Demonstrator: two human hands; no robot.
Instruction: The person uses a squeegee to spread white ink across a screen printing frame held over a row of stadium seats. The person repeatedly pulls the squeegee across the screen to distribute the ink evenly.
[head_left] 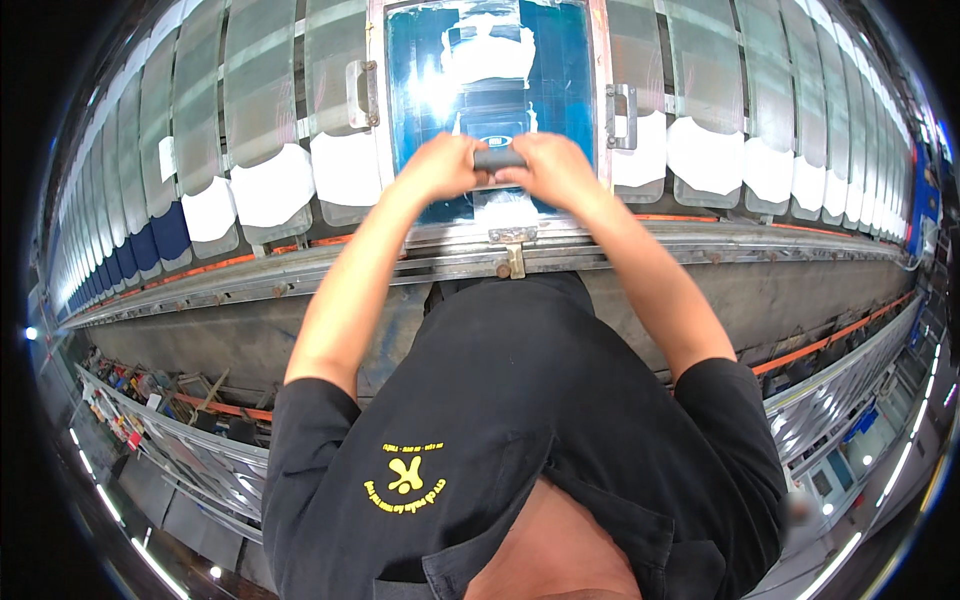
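A blue printing screen (418, 60) in a metal frame (381, 150) lies in front of me, with a white stencil area and bright glare on its mesh. Both my hands are closed around a squeegee (499, 158) with a grey handle, low over the near half of the screen. My left hand (443, 166) grips its left end, and my right hand (550, 168) its right end, thumbs toward the middle. The hands hide the squeegee's ends. Whether its blade touches the mesh, I cannot tell.
Rows of glassy boards (262, 100) run out to both sides, bearing white fabric pieces (272, 190) and, far left, navy ones (170, 232). Metal handles (622, 116) flank the frame. A metal rail (330, 268) with a clamp (515, 258) passes in front of my body.
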